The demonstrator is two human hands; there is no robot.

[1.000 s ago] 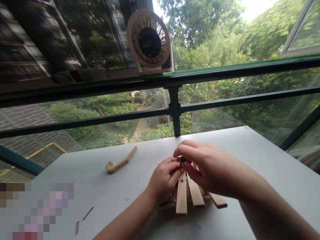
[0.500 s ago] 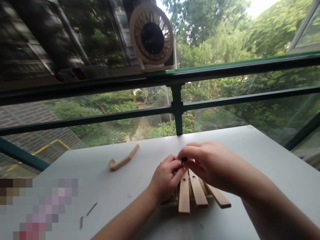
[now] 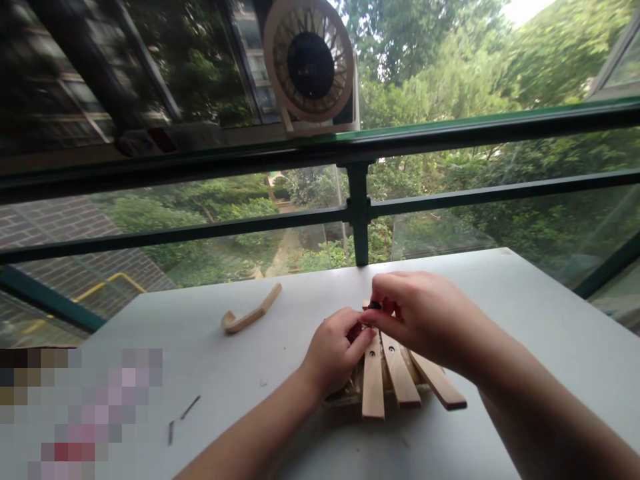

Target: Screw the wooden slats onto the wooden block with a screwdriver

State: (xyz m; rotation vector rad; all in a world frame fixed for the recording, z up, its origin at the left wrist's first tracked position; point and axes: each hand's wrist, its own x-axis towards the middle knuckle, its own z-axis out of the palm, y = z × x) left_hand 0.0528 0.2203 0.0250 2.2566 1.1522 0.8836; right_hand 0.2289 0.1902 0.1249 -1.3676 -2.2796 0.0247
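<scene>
My right hand (image 3: 425,310) pinches a small black piece (image 3: 374,305) between thumb and fingers; its kind is hard to tell. Close against it, my left hand (image 3: 335,350) is curled over the upper end of a wooden slat (image 3: 373,383), thumb and fingertips pressed there. What else those fingers may grip is hidden. A second slat (image 3: 401,380) and a third slat (image 3: 443,387) fan out toward me, the third partly under my right hand. The left and middle slats each show a round screw head. Beneath them is a glossy brownish base (image 3: 345,397), mostly covered.
A bent wooden piece with a hooked end (image 3: 250,319) lies on the white table (image 3: 240,407) to the left. Two thin dark strips (image 3: 190,407) lie nearer. A round fan (image 3: 310,63) stands by the green railing (image 3: 430,143). The lower left is pixelated.
My right hand has turned and lifted slightly, and the black piece in it has tilted. My left hand stays by the slats. The whole view has shifted a little.
</scene>
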